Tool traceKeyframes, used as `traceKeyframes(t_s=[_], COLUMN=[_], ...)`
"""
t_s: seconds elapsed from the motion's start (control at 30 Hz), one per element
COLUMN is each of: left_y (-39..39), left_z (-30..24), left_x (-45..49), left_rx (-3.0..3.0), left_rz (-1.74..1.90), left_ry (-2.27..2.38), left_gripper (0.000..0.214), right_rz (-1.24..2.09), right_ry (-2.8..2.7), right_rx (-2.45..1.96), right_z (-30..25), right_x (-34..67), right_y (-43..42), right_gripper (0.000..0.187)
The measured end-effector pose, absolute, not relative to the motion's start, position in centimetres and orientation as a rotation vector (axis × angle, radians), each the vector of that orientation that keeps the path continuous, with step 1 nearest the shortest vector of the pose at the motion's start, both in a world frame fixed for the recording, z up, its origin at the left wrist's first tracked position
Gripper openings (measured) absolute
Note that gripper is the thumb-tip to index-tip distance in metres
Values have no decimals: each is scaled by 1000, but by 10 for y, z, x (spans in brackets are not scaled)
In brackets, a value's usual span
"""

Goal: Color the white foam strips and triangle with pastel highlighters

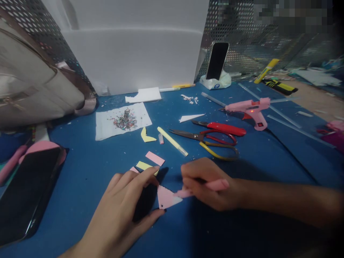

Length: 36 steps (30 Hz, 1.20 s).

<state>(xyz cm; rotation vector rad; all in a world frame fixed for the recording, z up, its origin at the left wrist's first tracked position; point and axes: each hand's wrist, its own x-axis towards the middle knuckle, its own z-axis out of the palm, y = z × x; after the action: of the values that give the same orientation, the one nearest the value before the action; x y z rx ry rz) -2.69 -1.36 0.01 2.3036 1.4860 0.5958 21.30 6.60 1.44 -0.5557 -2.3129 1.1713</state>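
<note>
A small triangular piece (166,196), pink with a pale corner and a dark dot near its lower edge, lies on the blue table. My left hand (122,200) steadies it, thumb at the lower edge and index finger at the upper edge. Gripped in my right hand (205,182) is a pink marker (217,185), its tip touching the triangle near the pale corner. Just beyond my left fingers lie a pink strip (155,158) and a yellow strip (143,165), with another pink piece partly hidden behind the fingers.
Scissors (199,136), red-handled pliers (225,128) and a pink glue gun (249,107) with a glowing light lie to the right. A yellow marker (172,141) and glitter on white paper (103,125) sit ahead. One phone (32,186) lies left; another (217,61) stands at the back.
</note>
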Motion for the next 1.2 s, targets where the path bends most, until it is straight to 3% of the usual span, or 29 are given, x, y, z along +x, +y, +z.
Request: traceKeyframes(t_s=[0.67,0.83,1.2], left_y=[-13,-14,-12], left_z=[1,1,0], left_x=[-27,-27,-26], left_rx=[2341,2329,2342], left_rz=[610,610,616], left_ry=[1483,1482,1461], left_gripper=[65,64,66], right_rz=[1236,1269,1278], right_ry=[-2350,-2265,-2382], right_rx=[-486,-646,-412], right_z=[15,15,17], right_x=[214,215,212], right_y=[68,68,69], right_gripper=[29,30,26])
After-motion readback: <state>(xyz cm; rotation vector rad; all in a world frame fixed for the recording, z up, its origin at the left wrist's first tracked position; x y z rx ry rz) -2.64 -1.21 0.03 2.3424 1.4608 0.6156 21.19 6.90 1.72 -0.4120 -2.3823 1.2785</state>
